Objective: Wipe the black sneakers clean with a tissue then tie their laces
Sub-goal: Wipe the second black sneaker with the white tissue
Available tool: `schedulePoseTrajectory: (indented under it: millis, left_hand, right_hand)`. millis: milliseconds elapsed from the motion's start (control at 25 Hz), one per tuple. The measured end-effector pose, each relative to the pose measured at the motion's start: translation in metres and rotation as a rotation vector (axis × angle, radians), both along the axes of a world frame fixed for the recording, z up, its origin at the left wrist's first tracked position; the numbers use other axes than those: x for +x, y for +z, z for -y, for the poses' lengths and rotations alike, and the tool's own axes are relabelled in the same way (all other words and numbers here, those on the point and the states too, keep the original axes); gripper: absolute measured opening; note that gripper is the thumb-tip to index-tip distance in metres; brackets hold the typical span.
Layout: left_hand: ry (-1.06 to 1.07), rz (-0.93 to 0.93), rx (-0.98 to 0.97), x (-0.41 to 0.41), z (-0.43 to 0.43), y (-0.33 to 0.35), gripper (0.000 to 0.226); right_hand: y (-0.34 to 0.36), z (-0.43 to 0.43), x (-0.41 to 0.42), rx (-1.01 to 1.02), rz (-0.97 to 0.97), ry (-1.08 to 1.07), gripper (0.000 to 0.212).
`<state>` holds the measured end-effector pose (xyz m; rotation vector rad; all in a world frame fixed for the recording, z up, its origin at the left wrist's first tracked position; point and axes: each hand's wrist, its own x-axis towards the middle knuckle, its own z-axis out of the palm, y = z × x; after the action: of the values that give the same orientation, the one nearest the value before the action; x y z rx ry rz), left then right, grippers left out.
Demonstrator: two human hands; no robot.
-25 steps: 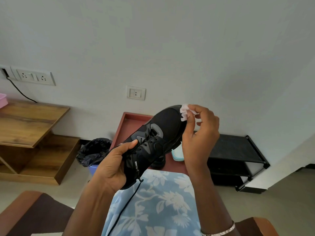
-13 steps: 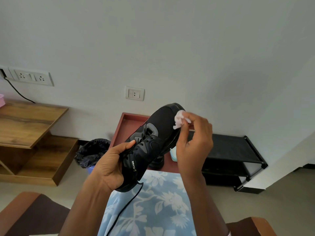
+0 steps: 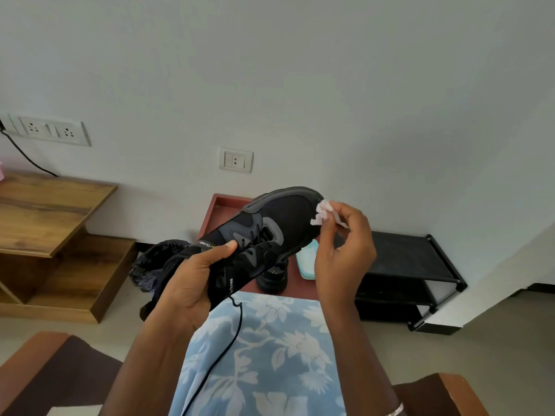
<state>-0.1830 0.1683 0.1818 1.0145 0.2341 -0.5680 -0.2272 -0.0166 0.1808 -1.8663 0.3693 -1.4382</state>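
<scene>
Hanging lace: a loose black lace [image 3: 228, 334] trails from the sneaker down over the person's floral-clothed lap, untied; soft and limp, likely to swing if the shoe is turned.
Left hand: the left hand [image 3: 186, 283] is clamped around the heel and collar end of the sneaker, thumb laid across the lacing, fingers wrapped beneath.
Sneaker: the black sneaker [image 3: 267, 232] is held in the air above the lap, toe pointing away and tilted up; it looks light, with a soft fabric upper and a firm sole, so the heel end seems the steadiest place to hold while the toe is rubbed.
Right hand: the right hand [image 3: 342, 247] has fingertips pinched together on the tissue, other fingers loosely curled.
Tissue: the crumpled pale tissue [image 3: 322, 213] touches the toe's right edge; thin, easily torn, best pressed lightly.
Second sneaker: another black sneaker [image 3: 271, 277] stands on the reddish bench [image 3: 222, 211] beyond, partly hidden.
Stage: wiping under way, laces not yet tied.
</scene>
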Motion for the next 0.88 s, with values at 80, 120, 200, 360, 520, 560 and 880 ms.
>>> schedulePoseTrajectory:
  millis: [80,120,200,360,520,560,880]
  left_hand:
    - [0.04,0.084,0.077,-0.004,0.0,0.0,0.02]
    - [0.054,0.122,0.101,-0.004,-0.001,-0.001,0.028]
    - [0.049,0.171,0.114,-0.003,-0.003,-0.003,0.052]
    - [0.006,0.256,0.208,-0.002,-0.007,-0.004,0.048]
    - [-0.011,0.325,0.249,-0.004,-0.007,-0.003,0.036]
    - [-0.003,0.33,0.271,-0.003,-0.007,-0.004,0.036]
    - [-0.03,0.476,0.438,-0.007,0.003,-0.009,0.016]
  right_hand:
    - [0.013,0.009,0.004,-0.022,-0.075,0.004,0.012]
    - [0.016,0.011,0.006,-0.039,-0.121,0.001,0.01]
    - [0.015,0.013,0.007,-0.028,-0.176,-0.007,0.009]
    - [0.008,0.006,0.003,0.017,-0.155,-0.095,0.009]
    - [0.008,-0.004,0.004,-0.025,-0.188,-0.181,0.013]
    - [0.009,-0.007,0.004,-0.039,-0.196,-0.186,0.014]
    - [0.002,-0.047,0.002,-0.328,-0.189,-0.043,0.034]
